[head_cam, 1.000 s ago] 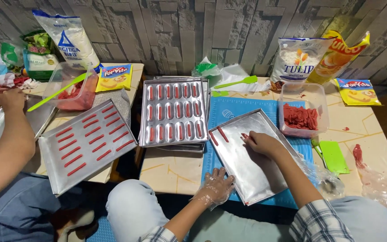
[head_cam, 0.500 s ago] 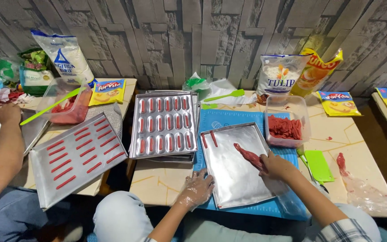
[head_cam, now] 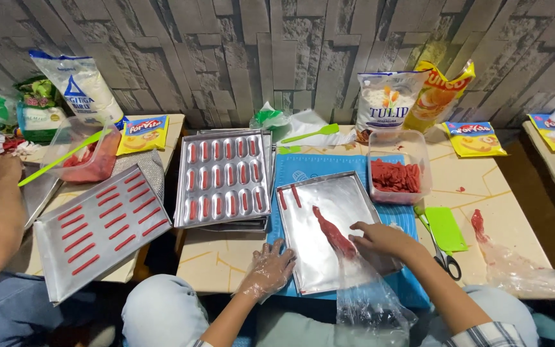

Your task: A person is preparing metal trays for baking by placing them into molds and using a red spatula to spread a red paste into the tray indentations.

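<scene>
A wall point(head_cam: 239, 51) of grey stone-look slats, set at slanting angles, is running across the whole top of the view. Just below the wall, a low table point(head_cam: 483, 193) with a pale cream tiled top is standing. Left of that table, a smaller wooden table point(head_cam: 169, 125) is sitting against the wall. Soft, even light is falling over everything.

The one camera is sitting on the person's head, looking steeply down and forward at the table point(head_cam: 239, 263), quite near, and facing the stone-pattern wall point(head_cam: 258, 51) behind it.
</scene>
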